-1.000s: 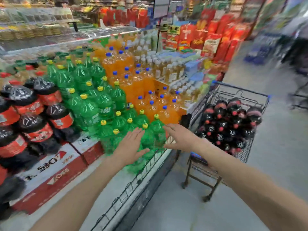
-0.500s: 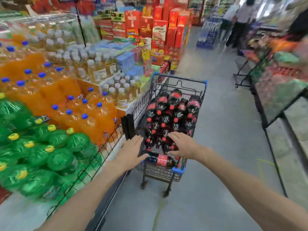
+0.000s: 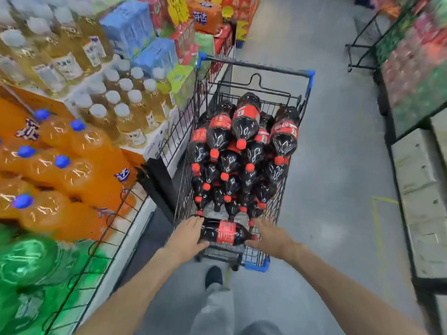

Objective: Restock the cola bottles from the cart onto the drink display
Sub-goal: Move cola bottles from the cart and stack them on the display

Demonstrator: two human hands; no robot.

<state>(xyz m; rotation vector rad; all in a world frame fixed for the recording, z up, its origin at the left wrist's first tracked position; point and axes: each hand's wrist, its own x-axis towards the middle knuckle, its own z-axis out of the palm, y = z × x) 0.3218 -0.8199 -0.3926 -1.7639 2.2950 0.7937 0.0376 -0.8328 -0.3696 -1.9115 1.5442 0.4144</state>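
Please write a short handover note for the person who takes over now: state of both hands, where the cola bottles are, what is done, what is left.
Left hand: on the base end of the sideways cola bottle at the near end of the cart, thumb under it.
Right hand: at its cap end, fingers straight.
The bottle is not lifted yet.
Cola pile: in the cart, caps toward you.
Drink display: to the left; only orange, green and yellow drinks show in this view.
Left: lift this bottle, shelve it, then the rest.
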